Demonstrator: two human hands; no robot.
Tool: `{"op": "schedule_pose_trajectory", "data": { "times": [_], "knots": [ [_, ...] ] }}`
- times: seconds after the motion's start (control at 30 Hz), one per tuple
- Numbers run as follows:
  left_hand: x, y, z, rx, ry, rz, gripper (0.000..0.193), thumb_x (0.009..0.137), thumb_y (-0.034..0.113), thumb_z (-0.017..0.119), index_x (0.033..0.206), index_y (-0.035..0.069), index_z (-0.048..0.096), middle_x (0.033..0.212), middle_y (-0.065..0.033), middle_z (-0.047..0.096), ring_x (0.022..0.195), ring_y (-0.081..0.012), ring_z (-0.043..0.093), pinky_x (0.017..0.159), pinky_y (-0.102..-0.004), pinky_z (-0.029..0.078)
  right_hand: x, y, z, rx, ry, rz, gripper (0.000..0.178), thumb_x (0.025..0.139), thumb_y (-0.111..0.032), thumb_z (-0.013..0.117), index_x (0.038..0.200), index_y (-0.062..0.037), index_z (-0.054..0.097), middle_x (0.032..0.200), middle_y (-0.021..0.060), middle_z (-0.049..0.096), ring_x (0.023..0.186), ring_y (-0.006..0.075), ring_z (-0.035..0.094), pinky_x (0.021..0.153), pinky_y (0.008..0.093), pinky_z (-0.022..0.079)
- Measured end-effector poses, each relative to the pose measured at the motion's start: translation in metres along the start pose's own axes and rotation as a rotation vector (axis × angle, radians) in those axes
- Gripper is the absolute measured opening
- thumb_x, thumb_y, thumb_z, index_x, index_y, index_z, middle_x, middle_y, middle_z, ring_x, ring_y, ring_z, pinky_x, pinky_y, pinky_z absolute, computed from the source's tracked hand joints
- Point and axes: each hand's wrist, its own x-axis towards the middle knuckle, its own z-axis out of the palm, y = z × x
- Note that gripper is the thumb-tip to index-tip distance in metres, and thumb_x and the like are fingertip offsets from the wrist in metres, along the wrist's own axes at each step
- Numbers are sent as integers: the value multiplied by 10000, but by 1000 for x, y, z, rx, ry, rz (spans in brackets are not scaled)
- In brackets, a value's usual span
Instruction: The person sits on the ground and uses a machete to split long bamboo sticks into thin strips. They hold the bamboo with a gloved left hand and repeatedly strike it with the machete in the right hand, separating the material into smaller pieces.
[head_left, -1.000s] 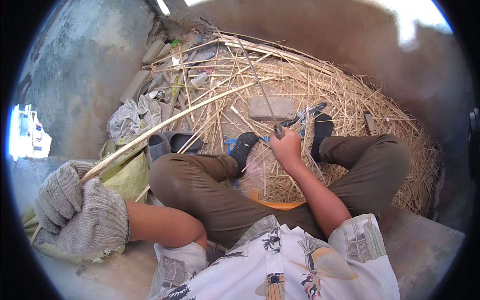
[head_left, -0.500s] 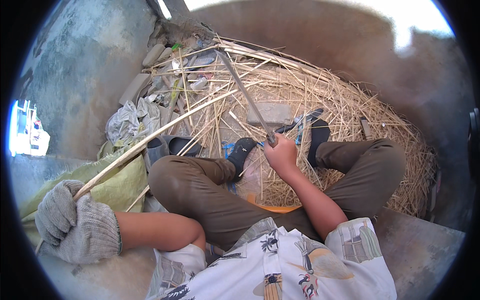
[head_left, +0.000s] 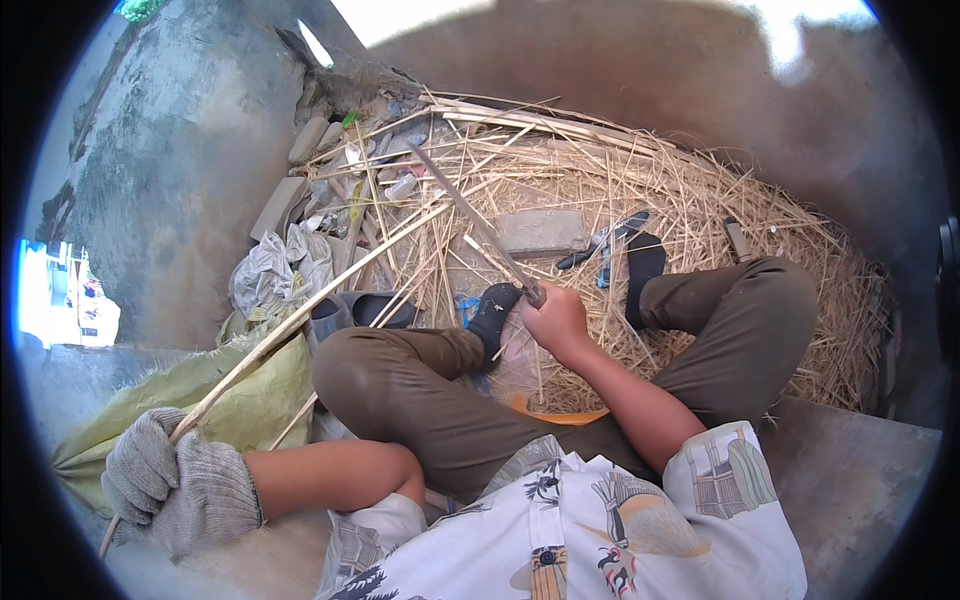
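Observation:
My left hand (head_left: 180, 485), in a grey knitted glove, is closed around a long pale strip (head_left: 262, 354) that looks like split bamboo. The strip slants up and away to the right, past my left knee, and its thin tail sticks out below the glove. Bare, my right hand (head_left: 560, 325) grips the handle of a long narrow knife (head_left: 470, 214) in front of my lap. Its blade points up and left, and the tip appears over the strip's far end; whether they touch I cannot tell.
Straw-like shavings (head_left: 700, 210) and loose strips cover the ground. A grey brick (head_left: 541, 232) lies beyond my feet. Dark slippers (head_left: 375, 310), crumpled plastic (head_left: 280, 270) and a yellow-green sack (head_left: 200, 400) sit on the left. Walls (head_left: 190, 170) rise around; my legs (head_left: 400, 390) are folded.
My left hand has shifted right and down with the strip. The knife has come slightly down and left, its tip nearer to me. The whole view has moved a little.

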Motion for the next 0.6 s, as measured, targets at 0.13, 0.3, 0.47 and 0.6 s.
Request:
{"op": "schedule_pose_trajectory", "data": {
  "times": [0.13, 0.3, 0.47, 0.6],
  "knots": [
    [-3, 19, -5, -85, 10, 51, 418, 926, 323, 556, 543, 204, 438, 474, 79, 436, 372, -46, 384, 392, -216, 293, 10, 8, -7, -65, 110, -303, 209, 824, -246, 688, 886, -47, 697, 699, 182, 671, 699, 385, 675, 671, 475, 533],
    [-8, 50, -17, -163, -35, 23, 417, 922, 295, 556, 538, 205, 420, 455, 80, 405, 361, -46, 361, 384, -215, 281, 33, 44, 4, 28, 166, 230, 242, 797, -258, 673, 833, -20, 693, 733, 218, 680, 735, 404, 687, 690, 474, 533],
    [4, 37, -24, -187, 25, -184, 421, 932, 285, 543, 544, 211, 397, 449, 82, 368, 364, -39, 341, 384, -213, 269, 42, 42, -3, 542, 184, 621, 187, 787, -169, 622, 770, 16, 644, 707, 146, 660, 597, 269, 656, 573, 453, 507],
    [8, -32, 2, -120, -97, -177, 527, 999, 472, 511, 557, 213, 386, 479, 81, 340, 389, -47, 288, 397, -229, 240, 54, 58, 1, 914, 193, 796, 99, 782, -92, 601, 761, -66, 508, 573, 15, 403, 431, 125, 387, 415, 351, 346]
  ]
}}
